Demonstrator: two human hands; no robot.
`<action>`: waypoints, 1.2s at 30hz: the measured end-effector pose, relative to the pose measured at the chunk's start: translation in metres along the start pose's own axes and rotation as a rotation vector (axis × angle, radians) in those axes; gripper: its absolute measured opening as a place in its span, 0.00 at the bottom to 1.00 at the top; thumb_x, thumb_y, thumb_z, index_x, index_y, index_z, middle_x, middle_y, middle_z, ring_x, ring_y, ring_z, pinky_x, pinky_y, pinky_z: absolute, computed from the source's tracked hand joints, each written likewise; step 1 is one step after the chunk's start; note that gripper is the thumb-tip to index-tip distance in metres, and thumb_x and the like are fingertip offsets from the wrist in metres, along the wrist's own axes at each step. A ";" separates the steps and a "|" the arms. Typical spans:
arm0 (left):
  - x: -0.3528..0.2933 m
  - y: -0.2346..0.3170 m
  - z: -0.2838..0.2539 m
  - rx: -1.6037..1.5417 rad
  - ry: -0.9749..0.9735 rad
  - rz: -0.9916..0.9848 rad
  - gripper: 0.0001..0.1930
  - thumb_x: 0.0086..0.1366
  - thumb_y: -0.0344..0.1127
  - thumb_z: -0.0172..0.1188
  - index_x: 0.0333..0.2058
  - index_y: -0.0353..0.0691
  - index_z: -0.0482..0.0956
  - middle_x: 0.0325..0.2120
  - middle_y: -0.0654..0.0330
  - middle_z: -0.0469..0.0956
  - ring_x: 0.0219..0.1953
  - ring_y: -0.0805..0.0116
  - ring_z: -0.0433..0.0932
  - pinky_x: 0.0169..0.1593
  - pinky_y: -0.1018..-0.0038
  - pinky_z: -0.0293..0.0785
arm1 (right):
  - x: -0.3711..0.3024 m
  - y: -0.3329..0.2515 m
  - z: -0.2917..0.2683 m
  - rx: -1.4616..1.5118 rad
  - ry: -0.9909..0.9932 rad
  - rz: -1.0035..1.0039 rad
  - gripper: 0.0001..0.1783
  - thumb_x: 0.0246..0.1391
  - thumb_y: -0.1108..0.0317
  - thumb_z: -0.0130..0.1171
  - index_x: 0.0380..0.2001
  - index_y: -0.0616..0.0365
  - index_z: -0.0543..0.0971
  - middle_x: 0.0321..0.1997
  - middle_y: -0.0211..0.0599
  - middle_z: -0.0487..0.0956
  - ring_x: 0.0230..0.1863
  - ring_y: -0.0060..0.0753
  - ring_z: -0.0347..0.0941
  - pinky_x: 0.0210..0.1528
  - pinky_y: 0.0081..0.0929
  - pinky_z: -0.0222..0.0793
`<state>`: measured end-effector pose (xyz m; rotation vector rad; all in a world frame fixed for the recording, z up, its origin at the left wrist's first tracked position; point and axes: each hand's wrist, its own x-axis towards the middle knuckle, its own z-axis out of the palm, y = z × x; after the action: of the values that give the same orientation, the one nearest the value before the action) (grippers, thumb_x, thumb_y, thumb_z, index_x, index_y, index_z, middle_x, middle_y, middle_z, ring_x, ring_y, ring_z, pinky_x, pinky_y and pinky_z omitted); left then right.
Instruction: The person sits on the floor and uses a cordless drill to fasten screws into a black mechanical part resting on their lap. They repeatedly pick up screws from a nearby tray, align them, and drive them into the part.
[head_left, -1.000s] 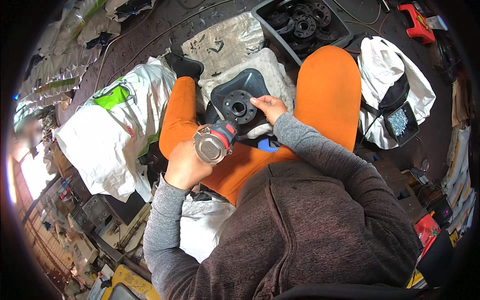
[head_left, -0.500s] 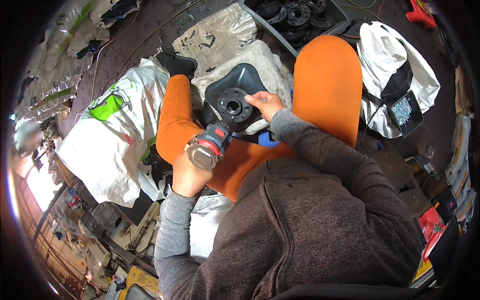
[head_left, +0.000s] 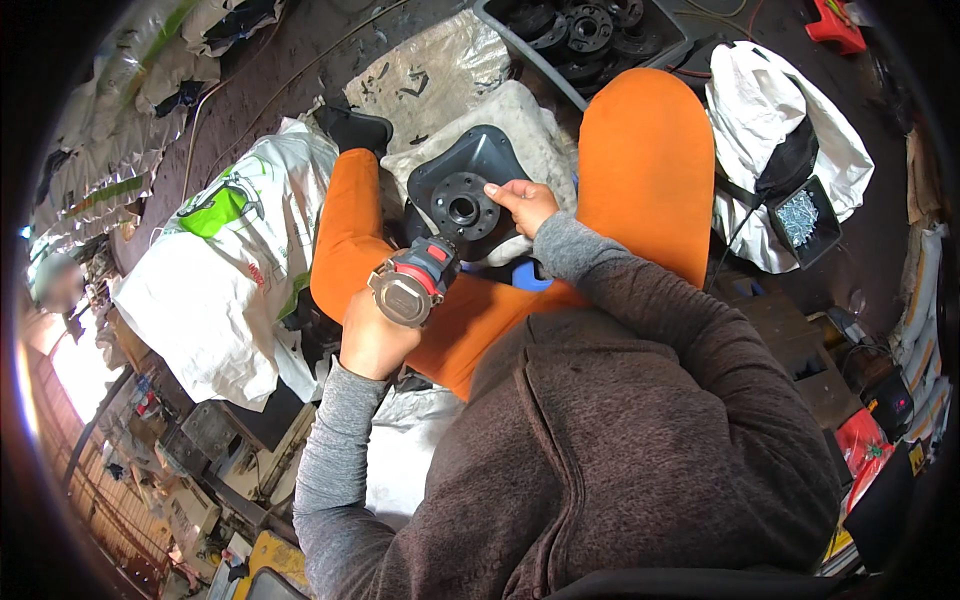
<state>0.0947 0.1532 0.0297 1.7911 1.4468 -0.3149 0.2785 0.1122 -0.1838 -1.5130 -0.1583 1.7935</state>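
A cordless power driver (head_left: 408,287) with a red-and-black body is gripped by my left hand (head_left: 376,340). Its nose meets the near edge of a round black flange (head_left: 482,193), which has a large centre hole and smaller holes around it. The flange sits over a dark, square-cornered plastic base (head_left: 476,150) between my legs. My right hand (head_left: 526,206) pinches the flange's right rim between thumb and fingers. The driver's tip and any screw there are too small to make out.
Beyond my knee stands a grey bin (head_left: 572,80) of similar black flanges. On the right, a small black tray (head_left: 808,222) of screws rests by a white sack (head_left: 768,95). A large white bag (head_left: 225,290) lies to the left. A blue object (head_left: 530,276) shows below the base.
The scene has shifted slightly left in view. Both hands keep their holds, and the driver stays at the flange's near edge.
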 end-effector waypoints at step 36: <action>-0.070 0.015 0.036 -0.107 0.327 0.573 0.12 0.51 0.27 0.67 0.37 0.37 0.80 0.31 0.57 0.81 0.33 0.62 0.82 0.38 0.68 0.77 | -0.081 -0.042 -0.028 0.520 -0.646 -0.006 0.21 0.66 0.62 0.44 0.56 0.64 0.70 0.51 0.43 0.78 0.55 0.38 0.74 0.57 0.38 0.71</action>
<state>0.0959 0.0776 0.0567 2.1381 1.0625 0.3560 0.3228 0.0815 -0.1052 -0.5489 -0.0032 2.0578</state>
